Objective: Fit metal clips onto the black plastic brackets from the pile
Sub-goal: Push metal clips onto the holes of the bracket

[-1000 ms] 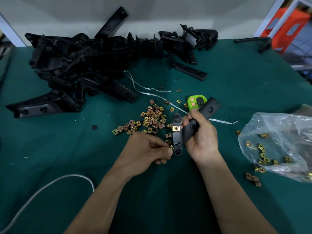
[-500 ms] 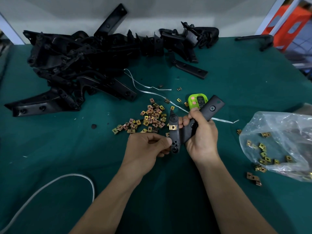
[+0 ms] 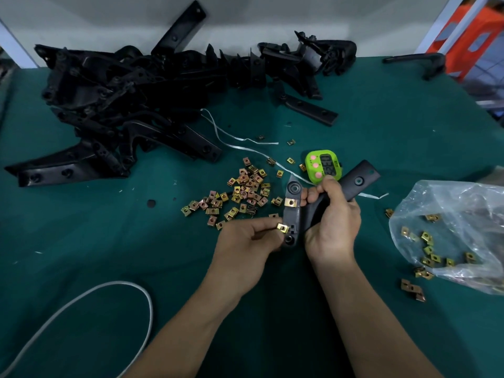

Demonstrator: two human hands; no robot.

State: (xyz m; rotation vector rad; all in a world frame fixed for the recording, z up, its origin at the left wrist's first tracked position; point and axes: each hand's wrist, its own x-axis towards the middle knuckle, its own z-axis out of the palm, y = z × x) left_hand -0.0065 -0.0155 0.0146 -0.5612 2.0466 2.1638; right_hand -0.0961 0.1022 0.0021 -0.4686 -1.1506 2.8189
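My right hand (image 3: 331, 225) grips a black V-shaped plastic bracket (image 3: 291, 216) at the table's middle. One brass-coloured clip (image 3: 290, 202) sits fitted on the bracket's left arm. My left hand (image 3: 245, 246) pinches a second metal clip (image 3: 283, 228) against the lower edge of that arm. Loose clips (image 3: 245, 192) lie scattered on the green cloth just beyond my left hand. The pile of black brackets (image 3: 122, 99) fills the far left of the table.
A green timer (image 3: 323, 166) lies behind the held bracket. A clear plastic bag (image 3: 458, 233) with more clips sits at right, a few clips (image 3: 413, 289) spilled beside it. A white cord (image 3: 90, 298) loops at near left. White straps (image 3: 240, 141) trail from the pile.
My left hand has brought the second clip up from below the bracket's lower end onto its left edge. The right hand has kept its hold with little movement.
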